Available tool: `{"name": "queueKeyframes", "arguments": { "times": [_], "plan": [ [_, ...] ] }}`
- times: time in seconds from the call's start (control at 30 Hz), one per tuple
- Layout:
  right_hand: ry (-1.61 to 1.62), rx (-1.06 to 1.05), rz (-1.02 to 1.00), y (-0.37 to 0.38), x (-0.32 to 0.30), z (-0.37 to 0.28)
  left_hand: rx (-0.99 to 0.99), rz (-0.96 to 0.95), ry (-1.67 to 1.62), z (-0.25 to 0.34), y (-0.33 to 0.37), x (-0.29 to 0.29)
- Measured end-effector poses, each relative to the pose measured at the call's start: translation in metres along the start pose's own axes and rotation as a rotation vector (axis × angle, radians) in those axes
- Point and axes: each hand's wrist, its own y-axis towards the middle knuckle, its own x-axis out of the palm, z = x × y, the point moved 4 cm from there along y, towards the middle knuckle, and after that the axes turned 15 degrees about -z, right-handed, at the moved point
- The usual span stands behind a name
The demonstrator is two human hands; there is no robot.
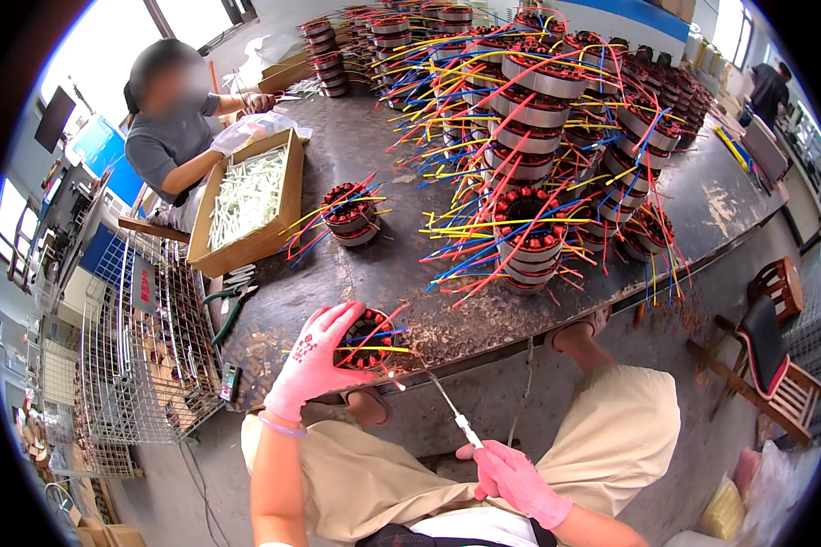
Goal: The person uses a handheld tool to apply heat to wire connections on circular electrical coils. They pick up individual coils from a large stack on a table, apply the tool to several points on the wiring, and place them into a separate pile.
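At the table's near edge, my left hand point(315, 356), in a pink glove, is closed around the side of a motor stator point(363, 339). Red, blue and yellow wires stick out of this stator toward the right. A small bright glow shows by its lower right wires. My right hand point(515, 479), also gloved in pink, grips a slim rod-shaped tool point(463, 424) with a white handle and a thin metal shaft. The shaft slants up and left, its end close to the table edge, right of the stator. Its exact kind I cannot make out.
A single wired stator point(351, 216) stands ahead, with tall stacks of stators point(529, 137) to its right. A cardboard box point(292, 191) holds white tubes; green-handled pliers point(233, 314) lie nearby. A co-worker point(169, 137) sits at far left. Wire baskets point(146, 346) stand left, a chair point(766, 351) right.
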Motion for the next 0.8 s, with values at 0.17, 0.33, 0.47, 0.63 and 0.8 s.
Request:
{"name": "queueKeyframes", "arguments": {
  "times": [0.17, 0.33, 0.47, 0.63, 0.8],
  "plan": [
    [-0.029, -0.007, -0.003, 0.0015, 0.0006, 0.0005, -0.005, 0.034, 0.004, 0.0054, -0.0005, 0.0014],
    [-0.061, 0.007, 0.004, 0.0029, 0.0025, -0.0029, 0.028, 0.004, -0.022, 0.0085, 0.0015, -0.0016],
    [-0.068, 0.006, -0.014, 0.0032, 0.0032, -0.0036, 0.030, -0.007, -0.024, 0.0096, 0.0007, -0.0010],
    [-0.091, 0.017, -0.009, 0.0028, 0.0036, -0.0040, 0.028, -0.007, -0.052, 0.0065, -0.0004, 0.0019],
    [-0.071, 0.019, -0.008, 0.0018, 0.0058, -0.0049, 0.025, -0.003, -0.053, 0.0055, -0.0020, 0.0019]
  ]
}}
